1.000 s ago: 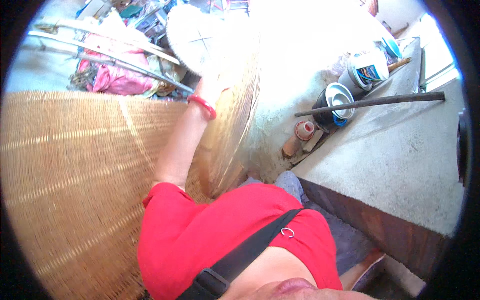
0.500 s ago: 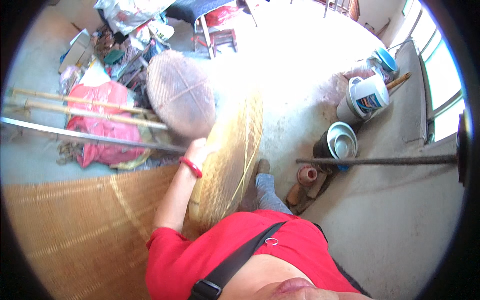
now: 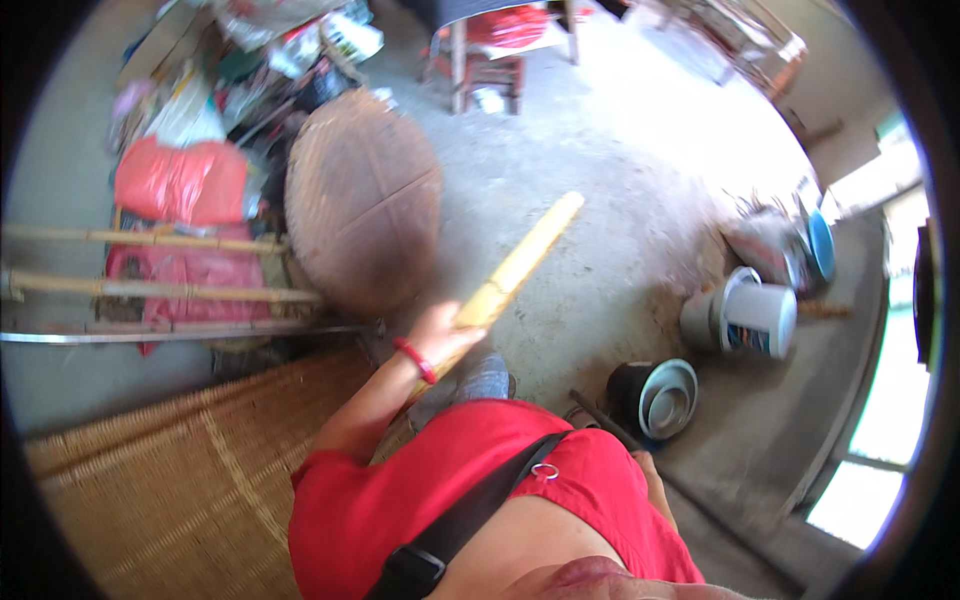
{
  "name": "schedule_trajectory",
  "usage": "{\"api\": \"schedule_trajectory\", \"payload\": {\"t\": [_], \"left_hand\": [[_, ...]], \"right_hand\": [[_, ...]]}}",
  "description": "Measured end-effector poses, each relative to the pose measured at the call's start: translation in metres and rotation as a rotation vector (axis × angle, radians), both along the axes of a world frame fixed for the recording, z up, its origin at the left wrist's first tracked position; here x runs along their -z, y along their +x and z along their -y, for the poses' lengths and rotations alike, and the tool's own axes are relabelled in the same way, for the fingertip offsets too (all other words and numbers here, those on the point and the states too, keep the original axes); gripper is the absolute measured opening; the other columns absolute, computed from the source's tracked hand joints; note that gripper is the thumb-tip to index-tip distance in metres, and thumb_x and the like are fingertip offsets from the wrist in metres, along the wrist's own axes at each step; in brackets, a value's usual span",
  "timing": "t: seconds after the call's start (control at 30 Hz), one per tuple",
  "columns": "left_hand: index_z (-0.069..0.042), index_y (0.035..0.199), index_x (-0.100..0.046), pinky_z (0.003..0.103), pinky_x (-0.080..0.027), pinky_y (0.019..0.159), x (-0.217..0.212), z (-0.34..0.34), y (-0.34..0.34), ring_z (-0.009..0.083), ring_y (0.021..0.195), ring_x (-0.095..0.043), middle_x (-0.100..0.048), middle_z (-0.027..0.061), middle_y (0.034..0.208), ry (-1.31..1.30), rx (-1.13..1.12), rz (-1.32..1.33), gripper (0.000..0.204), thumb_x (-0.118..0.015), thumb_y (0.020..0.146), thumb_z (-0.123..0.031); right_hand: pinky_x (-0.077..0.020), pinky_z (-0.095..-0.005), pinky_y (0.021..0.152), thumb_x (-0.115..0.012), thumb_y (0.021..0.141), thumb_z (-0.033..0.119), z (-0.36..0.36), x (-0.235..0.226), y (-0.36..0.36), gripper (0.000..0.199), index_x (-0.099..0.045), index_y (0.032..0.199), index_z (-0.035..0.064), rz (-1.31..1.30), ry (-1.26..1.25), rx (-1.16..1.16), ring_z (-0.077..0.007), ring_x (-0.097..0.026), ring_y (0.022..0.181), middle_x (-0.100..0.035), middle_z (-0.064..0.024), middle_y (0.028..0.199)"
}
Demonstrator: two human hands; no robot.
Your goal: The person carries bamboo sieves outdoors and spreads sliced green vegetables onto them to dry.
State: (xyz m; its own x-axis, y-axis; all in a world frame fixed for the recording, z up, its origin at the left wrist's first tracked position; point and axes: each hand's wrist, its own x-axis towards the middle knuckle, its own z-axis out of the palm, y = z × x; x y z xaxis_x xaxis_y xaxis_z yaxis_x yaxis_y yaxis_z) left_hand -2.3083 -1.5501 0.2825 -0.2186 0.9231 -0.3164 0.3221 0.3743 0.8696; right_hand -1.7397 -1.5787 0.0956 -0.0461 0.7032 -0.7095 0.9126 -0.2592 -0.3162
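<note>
My left hand (image 3: pixel 447 332), with a red bangle on its wrist, is closed on the rim of a yellow woven bamboo tray (image 3: pixel 520 262). The tray is seen edge-on and slants from my belly out over the floor. On the right, beside my red shirt, a small part of my right hand (image 3: pixel 645 465) shows close to a dark pole (image 3: pixel 715 510). Its fingers are hidden, so I cannot tell whether it grips the pole. A brown round woven tray (image 3: pixel 365 200) leans against a heap beyond my left hand.
A large woven mat (image 3: pixel 150 490) covers the lower left. Bamboo poles (image 3: pixel 190 292) lie over pink plastic bags (image 3: pixel 180 180). To the right stand basins (image 3: pixel 668 395) and a white bucket (image 3: pixel 755 315) by the wall. A stool (image 3: pixel 490 80) is at the back.
The yellow tray has turned from showing its broad woven face to edge-on. Part of my right hand has come into view. The dark pole now slants down to the right, and the whole view has shifted.
</note>
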Motion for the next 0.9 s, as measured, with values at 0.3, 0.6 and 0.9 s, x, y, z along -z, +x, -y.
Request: {"api": "schedule_trajectory", "payload": {"t": [0.3,0.6,0.9], "left_hand": [[0.0,0.073,-0.055,0.046,-0.045,0.062,0.022,-0.172,-0.031,0.0383,0.067,-0.059,-0.059,0.0216,0.07,0.046,0.103,-0.325,0.043,-0.071,0.066,-0.039],[-0.002,0.083,-0.061,0.045,-0.048,0.069,0.013,-0.295,-0.031,0.0371,0.074,-0.061,-0.063,0.02,0.077,-0.016,0.381,-0.257,0.039,-0.068,0.065,-0.035],[-0.001,0.116,-0.052,0.037,-0.043,0.091,0.102,-0.224,-0.299,0.0297,0.107,-0.054,-0.056,0.0193,0.113,0.083,-0.543,-0.511,0.062,-0.075,0.063,-0.023]], "right_hand": [[-0.0461,-0.0377,0.083,-0.067,0.075,0.009,-0.323,-0.189,-0.324,0.043,-0.054,0.115,0.0043,-0.482,0.732,-0.465,-0.0302,-0.056,0.1,-0.055,-0.0161,0.112],[-0.0439,-0.0432,0.083,-0.078,0.061,0.027,-0.447,-0.226,-0.433,0.051,-0.056,0.103,0.0077,-0.345,0.632,-1.323,-0.0279,-0.058,0.09,-0.061,-0.0107,0.096],[-0.0466,-0.0442,0.061,-0.077,0.064,0.032,-0.508,-0.197,-0.43,0.038,-0.053,0.074,0.0043,-0.077,0.402,-1.023,-0.0355,-0.061,0.066,-0.061,-0.0142,0.066]]}}
